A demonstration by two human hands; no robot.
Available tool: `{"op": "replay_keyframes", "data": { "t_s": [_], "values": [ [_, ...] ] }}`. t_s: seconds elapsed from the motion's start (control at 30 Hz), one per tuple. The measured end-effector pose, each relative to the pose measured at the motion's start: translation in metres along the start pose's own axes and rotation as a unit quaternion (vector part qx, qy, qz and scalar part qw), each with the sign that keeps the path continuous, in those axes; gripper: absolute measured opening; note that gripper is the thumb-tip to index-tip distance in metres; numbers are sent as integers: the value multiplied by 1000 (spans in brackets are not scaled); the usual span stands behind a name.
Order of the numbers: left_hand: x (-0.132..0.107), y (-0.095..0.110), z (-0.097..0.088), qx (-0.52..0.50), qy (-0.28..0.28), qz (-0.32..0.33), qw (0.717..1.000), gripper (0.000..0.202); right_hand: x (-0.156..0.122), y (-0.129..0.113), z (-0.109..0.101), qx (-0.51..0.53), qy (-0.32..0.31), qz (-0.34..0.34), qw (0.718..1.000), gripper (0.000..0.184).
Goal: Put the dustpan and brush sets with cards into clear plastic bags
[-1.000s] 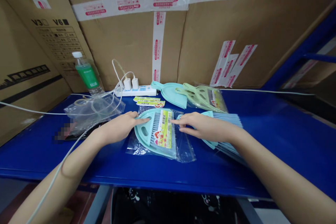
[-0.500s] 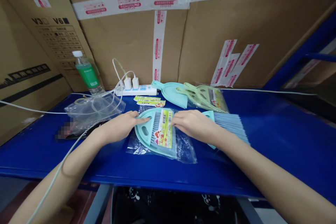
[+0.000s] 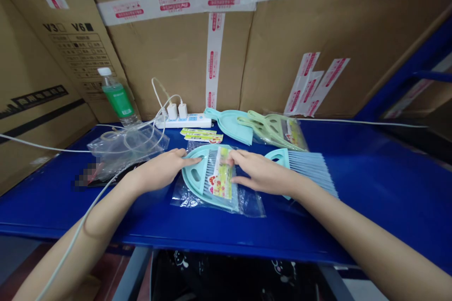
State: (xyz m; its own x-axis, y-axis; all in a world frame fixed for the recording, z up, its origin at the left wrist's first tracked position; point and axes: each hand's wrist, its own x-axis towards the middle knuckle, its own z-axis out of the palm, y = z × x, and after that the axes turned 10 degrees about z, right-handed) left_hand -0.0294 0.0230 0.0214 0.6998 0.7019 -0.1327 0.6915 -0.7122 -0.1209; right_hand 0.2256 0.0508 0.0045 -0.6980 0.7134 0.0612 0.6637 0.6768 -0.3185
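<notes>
A teal dustpan-and-brush set point(image 3: 197, 179) with a colourful paper label point(image 3: 221, 178) lies in a clear plastic bag point(image 3: 247, 200) on the blue table point(image 3: 370, 183). My left hand point(image 3: 164, 169) rests flat on the set's left edge, fingers stretched out. Fingers of my right hand point(image 3: 259, 171) are spread and press on the label and the bag's right side. Just right of my right hand lies a loose blue brush point(image 3: 310, 167).
Behind lie a bare teal dustpan point(image 3: 231, 124) and a bagged green set point(image 3: 278, 131), two loose labels point(image 3: 199, 135), a power strip with chargers point(image 3: 183, 120), a green-labelled bottle point(image 3: 118, 96), and empty bags point(image 3: 127, 148). Cardboard boxes point(image 3: 300, 42) wall the back.
My right hand slid left from the blue brush onto the bagged set's label. The left hand stayed put.
</notes>
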Motion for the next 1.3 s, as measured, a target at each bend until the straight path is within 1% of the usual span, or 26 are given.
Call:
{"op": "replay_keyframes", "data": {
  "t_s": [0.07,0.13,0.33,0.43,0.53,0.6,0.7,0.77,0.83,0.87,0.93,1.0,1.03,1.13,1.17,1.23,1.3],
  "values": [
    [0,1,-2,-2,-3,-3,1000,65,-2,1,-3,-13,-21,-7,1000,15],
    [0,2,-3,-6,-4,-6,1000,65,-3,2,-5,-43,-23,-6,999,15],
    [-1,-1,2,-6,17,7,1000,68,3,1,0,-148,18,-2,989,24],
    [-1,-2,4,-12,19,8,1000,69,4,1,-2,-159,20,7,987,23],
    [-2,-2,4,-17,19,8,1000,69,-1,2,-10,-111,37,15,993,22],
    [-2,-2,3,-23,19,8,1000,67,-5,3,-19,-53,69,11,996,21],
    [-2,-2,3,-30,16,8,999,64,-9,3,-33,47,114,4,992,14],
    [-2,-2,3,-23,20,10,999,66,-5,1,-39,96,129,21,987,10],
    [-2,0,3,-16,23,10,1000,67,4,1,-42,142,136,35,980,5],
    [-2,0,2,-17,24,9,1000,68,12,1,-42,163,134,30,977,2],
    [-2,2,1,-24,23,3,999,67,30,3,-40,180,111,-1,977,11],
    [-2,4,-1,-31,16,-3,999,66,53,5,-37,135,106,-25,985,22],
    [-3,4,-1,-30,10,-6,999,66,65,5,-35,102,100,-32,989,30],
    [-4,6,-3,-14,-5,-10,1000,67,101,5,-32,35,75,-53,995,62],
    [-4,6,-3,-8,-6,-11,1000,68,112,4,-30,11,73,-49,996,70],
    [-4,6,-3,0,-9,-14,1000,70,130,0,-26,-29,57,-19,998,78],
    [-4,8,-3,7,-11,-17,1000,70,144,-5,-20,-57,31,13,998,78]
  ]
}}
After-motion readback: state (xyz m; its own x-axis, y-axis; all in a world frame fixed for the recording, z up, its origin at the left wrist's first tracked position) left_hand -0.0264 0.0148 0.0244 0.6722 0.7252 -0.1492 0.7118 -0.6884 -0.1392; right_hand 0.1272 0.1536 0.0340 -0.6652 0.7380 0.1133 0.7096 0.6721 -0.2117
